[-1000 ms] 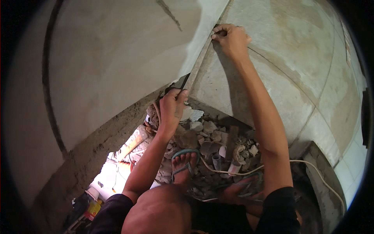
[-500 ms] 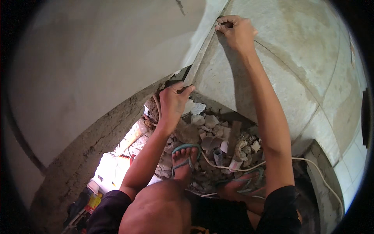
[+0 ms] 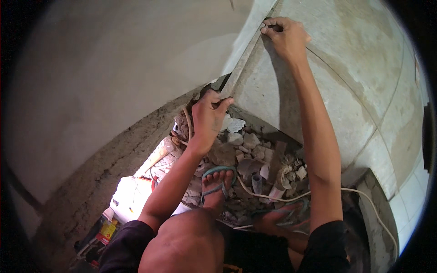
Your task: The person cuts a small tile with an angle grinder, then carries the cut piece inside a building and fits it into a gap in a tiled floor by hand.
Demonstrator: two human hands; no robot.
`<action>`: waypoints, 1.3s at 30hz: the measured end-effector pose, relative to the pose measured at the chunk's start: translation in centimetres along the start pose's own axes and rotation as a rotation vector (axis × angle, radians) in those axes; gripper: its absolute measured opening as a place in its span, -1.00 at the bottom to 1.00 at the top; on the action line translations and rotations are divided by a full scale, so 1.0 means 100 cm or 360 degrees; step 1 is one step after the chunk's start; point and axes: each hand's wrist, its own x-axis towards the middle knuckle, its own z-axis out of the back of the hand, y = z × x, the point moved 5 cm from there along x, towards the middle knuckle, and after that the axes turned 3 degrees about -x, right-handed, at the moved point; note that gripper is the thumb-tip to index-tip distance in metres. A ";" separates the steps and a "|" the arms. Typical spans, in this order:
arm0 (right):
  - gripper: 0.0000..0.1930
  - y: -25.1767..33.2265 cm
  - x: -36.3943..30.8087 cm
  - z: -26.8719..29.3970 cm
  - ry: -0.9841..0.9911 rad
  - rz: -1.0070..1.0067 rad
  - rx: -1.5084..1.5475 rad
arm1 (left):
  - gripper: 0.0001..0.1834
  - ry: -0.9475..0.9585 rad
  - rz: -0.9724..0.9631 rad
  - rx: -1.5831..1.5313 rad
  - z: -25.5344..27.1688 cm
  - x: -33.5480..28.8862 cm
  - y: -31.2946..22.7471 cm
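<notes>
A long, narrow greyish strip runs along the joint between the pale wall and the grey tiled slab. My left hand is closed at its near end, thumb and fingers pinching the tip. Farther up, my right hand pinches the strip's edge beside the wall, the fingers curled and the thumb against them. What the strip is made of I cannot tell. A dark gap shows between the wall and the strip just above my left hand. The tiled slab lies under my right forearm.
Broken rubble fills the hollow below the slab, around my sandalled feet. A pale cable crosses it to the right. A hammer-like wooden handle and a bright white container are at the left. The plastered wall rises left.
The view has shifted slightly, so both hands and the strip appear a little farther right. Both hands keep the same pinch on the strip.
</notes>
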 end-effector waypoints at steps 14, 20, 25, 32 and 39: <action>-0.77 -0.001 0.001 -0.002 0.0059 -0.0042 0.0062 | -0.61 0.0067 0.0177 0.0099 -0.003 0.003 0.010; -0.80 -0.003 0.003 -0.004 0.0089 -0.0149 0.0027 | -0.59 0.0000 0.0208 0.0044 -0.002 0.002 0.003; -0.81 -0.002 0.006 -0.005 0.0121 -0.0156 -0.0010 | -0.63 0.0030 0.0206 0.0021 -0.002 0.003 0.007; -0.72 0.002 0.003 0.002 0.0050 -0.0154 0.0018 | -0.66 -0.0006 0.0175 -0.0025 -0.002 0.003 0.003; -0.74 -0.002 -0.002 -0.002 -0.0066 -0.0009 0.0033 | -0.66 0.0033 0.0283 -0.0109 -0.005 0.003 0.018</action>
